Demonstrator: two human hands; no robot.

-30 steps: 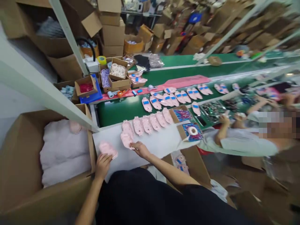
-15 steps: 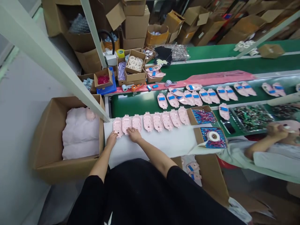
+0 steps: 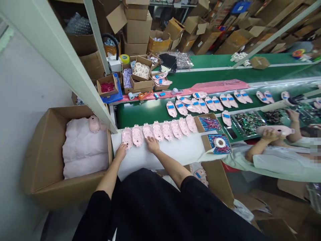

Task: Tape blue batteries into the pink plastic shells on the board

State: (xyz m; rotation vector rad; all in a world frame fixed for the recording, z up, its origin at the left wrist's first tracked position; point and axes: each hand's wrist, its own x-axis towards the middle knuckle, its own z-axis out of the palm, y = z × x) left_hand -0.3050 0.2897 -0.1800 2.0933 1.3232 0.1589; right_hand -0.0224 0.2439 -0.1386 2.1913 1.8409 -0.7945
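Observation:
Pink plastic shells lie open side up in a row along the white-covered bench (image 3: pixel 173 152). My left hand (image 3: pixel 121 152) has its fingers closed on the lower left edge of the leftmost shell (image 3: pixel 127 136). My right hand (image 3: pixel 152 145) rests with fingers stretched out over the lower end of the third shell (image 3: pixel 147 130). Between my hands, the second shell (image 3: pixel 137 135) lies untouched. Several more shells (image 3: pixel 175 129) continue the row to the right.
At left stands a large cardboard box (image 3: pixel 47 144) with shells on white sheeting. Boxes of wired parts (image 3: pixel 210 123) sit right of the row. Beyond, a green conveyor (image 3: pixel 140 110) carries shells with blue pieces. A metal post (image 3: pixel 96 103) rises at left; a co-worker's hand (image 3: pixel 269 134) holds a pink shell.
My right hand has moved right, off the second shell. The third shell now sits closer to the fourth and is tilted. My left hand stays at the leftmost shell. The view has shifted.

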